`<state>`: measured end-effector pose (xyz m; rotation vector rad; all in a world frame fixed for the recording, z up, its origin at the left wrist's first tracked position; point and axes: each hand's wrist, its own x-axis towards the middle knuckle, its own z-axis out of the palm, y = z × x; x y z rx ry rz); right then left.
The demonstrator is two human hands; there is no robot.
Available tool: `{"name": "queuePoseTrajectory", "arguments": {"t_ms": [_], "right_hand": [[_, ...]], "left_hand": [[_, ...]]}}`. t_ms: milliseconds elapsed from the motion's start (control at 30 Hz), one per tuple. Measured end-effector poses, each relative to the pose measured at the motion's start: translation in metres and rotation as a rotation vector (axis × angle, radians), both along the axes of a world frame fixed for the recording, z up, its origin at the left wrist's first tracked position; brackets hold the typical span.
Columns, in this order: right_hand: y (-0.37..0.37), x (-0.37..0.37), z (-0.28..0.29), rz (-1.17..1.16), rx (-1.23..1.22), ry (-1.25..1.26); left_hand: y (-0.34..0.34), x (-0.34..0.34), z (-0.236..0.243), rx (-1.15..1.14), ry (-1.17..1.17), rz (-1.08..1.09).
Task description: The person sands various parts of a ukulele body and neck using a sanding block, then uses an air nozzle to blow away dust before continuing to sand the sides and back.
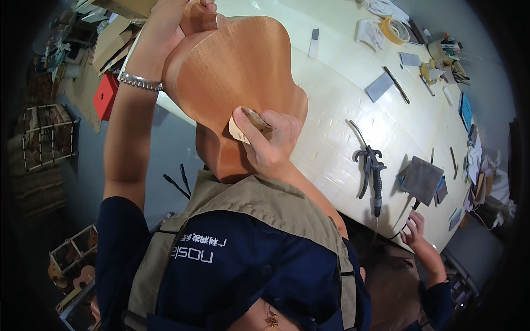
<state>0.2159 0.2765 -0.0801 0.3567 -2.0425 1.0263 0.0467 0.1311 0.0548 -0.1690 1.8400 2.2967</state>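
Note:
An unpainted reddish-brown wooden instrument body [232, 69] with a curved outline is held up against my apron [254, 196]. My left hand [176, 25], at the top edge of the view, is closed around its narrow neck end [201, 19]. My right hand [270, 143] pinches a folded piece of tan sandpaper [238, 132] against the face of the body, thumb on top and fingers curled.
A white worktable [326, 83] bears an air blow gun [370, 171], tape rolls [395, 30], flat blocks [422, 179] and small tools. At lower right, another person's hand [414, 226] grips a dark cord or tool. Cardboard [110, 44], a red box [105, 96] and racks [47, 135] are left.

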Motion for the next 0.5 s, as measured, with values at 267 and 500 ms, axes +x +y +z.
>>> {"name": "queuePoseTrajectory", "arguments": {"t_ms": [267,500], "right_hand": [[0.003,0.005,0.001,0.079,-0.017,-0.063],[0.004,0.006,-0.004,0.094,-0.041,-0.067]], "left_hand": [[0.002,0.000,0.000,-0.015,-0.020,0.005],[0.005,0.001,0.005,0.020,-0.030,0.006]]}}
